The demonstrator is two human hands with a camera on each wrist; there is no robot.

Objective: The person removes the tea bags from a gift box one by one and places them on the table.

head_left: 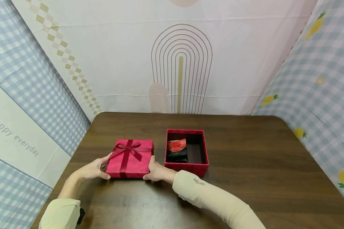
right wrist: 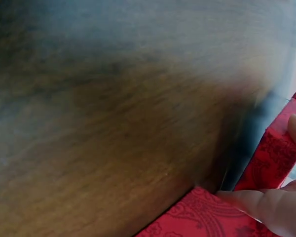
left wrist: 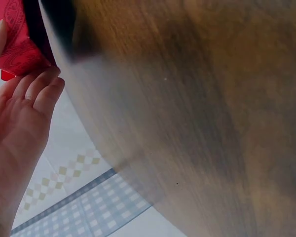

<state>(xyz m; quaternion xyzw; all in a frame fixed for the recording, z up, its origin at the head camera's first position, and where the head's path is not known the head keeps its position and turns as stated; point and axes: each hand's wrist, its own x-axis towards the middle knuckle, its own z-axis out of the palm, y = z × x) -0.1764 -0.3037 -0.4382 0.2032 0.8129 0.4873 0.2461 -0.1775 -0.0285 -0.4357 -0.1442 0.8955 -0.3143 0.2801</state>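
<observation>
A red gift box lid [head_left: 137,164] with a dark red ribbon and bow is held between both hands, left of the middle of the table. My left hand [head_left: 94,168] grips its left side, and in the left wrist view the fingers of that hand [left wrist: 22,121] reach to the lid's lower edge. The right side is gripped by my right hand [head_left: 158,171]. Beside that hand stands the uncovered red box [head_left: 186,167], dark inside. An orange-red packet [head_left: 176,146] and a black packet [head_left: 177,156] lie in its left part. Whether the lid touches the table cannot be told.
The brown wooden table [head_left: 246,159] has rounded far corners. Behind it hangs a pale patterned cloth [head_left: 117,63], with blue checked cloth [head_left: 318,105] at the sides. My right forearm passes in front of the box.
</observation>
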